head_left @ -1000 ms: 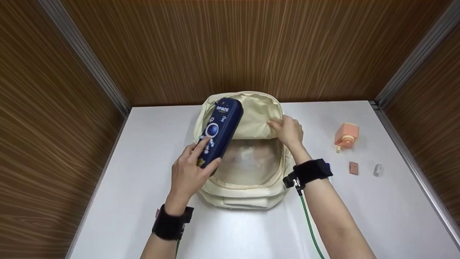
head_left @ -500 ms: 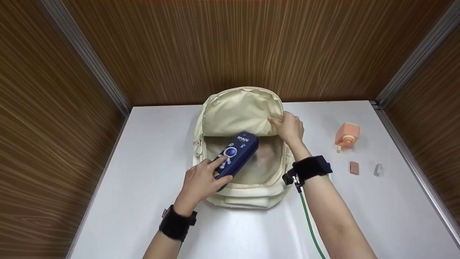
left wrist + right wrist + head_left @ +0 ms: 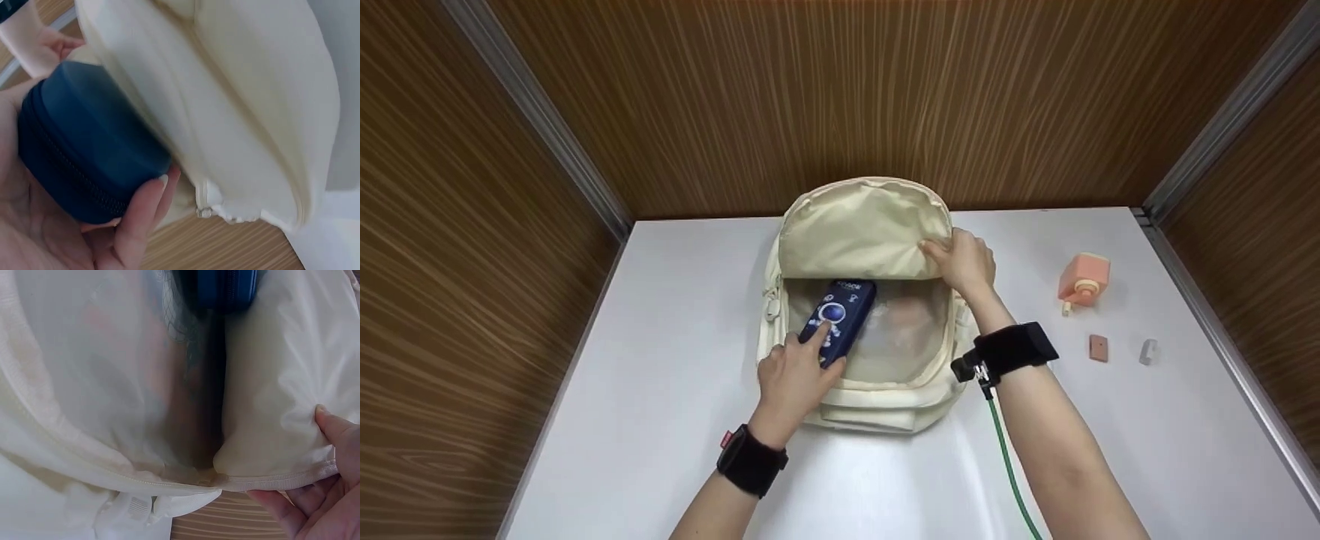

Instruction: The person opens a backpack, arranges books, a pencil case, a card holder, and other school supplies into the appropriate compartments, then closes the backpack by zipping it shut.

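Two hands share the work: your left hand (image 3: 793,379) keeps its grip clamped on the navy pencil case (image 3: 838,319), now lowered from above into the cream backpack (image 3: 870,225) on the desk (image 3: 660,300), while your right hand (image 3: 964,262) pinches the flap open, so stowing looks nearly finished.

Bright, even overhead light with soft glare on the white table (image 3: 885,480) — both wrist views blurred, washed pale.
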### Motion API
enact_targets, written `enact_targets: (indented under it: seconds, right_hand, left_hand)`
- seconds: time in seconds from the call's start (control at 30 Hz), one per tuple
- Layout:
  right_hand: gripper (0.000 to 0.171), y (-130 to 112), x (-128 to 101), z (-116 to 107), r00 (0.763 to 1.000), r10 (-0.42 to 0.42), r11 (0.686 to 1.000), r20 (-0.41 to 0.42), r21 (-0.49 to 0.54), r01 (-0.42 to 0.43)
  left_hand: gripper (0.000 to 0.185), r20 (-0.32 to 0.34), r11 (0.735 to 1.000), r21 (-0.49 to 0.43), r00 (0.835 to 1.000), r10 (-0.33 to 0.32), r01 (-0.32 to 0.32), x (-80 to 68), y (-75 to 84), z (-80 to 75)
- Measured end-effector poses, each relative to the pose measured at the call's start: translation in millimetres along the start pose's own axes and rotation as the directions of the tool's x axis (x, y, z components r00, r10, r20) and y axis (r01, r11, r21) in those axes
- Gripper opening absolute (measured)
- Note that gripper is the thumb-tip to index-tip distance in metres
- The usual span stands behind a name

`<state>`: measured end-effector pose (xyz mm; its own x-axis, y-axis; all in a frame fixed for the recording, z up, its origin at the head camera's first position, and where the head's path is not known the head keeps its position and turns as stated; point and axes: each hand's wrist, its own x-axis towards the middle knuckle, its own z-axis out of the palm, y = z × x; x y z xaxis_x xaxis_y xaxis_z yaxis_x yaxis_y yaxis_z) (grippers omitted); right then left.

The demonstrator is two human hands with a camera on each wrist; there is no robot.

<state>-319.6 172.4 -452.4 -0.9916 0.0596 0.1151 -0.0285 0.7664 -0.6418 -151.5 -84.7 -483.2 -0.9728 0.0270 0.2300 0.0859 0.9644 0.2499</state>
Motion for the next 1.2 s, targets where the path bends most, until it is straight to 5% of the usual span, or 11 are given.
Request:
enact_targets:
  seconds: [0.27,0.67,0.9,1.2]
  right_hand:
    - [0.048,3,0,-4,0.996,-0.017,0.999,0.091,-0.031,0.020]
    - [0.040,13,0,1,0.984,-0.066,0.998,0.166,0.027,0.062]
    - [0.043,18,-2,6,0.987,-0.065,0.997,0.147,0.059,0.057]
    - [0.045,16,-1,6,0.989,-0.052,0.997,0.135,0.056,0.045]
  left_hand:
    - [0.062,-0.084,0.998,0.069,0.996,-0.003,0.009,18.2,8.1,18.6]
    - [0.071,-0.051,0.993,0.107,0.998,-0.036,0.041,50.1,6.1,40.8]
    - [0.071,-0.013,1.000,-0.019,1.000,0.021,-0.021,33.0,-4.8,39.7]
    - [0.057,-0.083,0.995,-0.078,0.995,0.051,-0.057,5.7,-17.0,27.7]
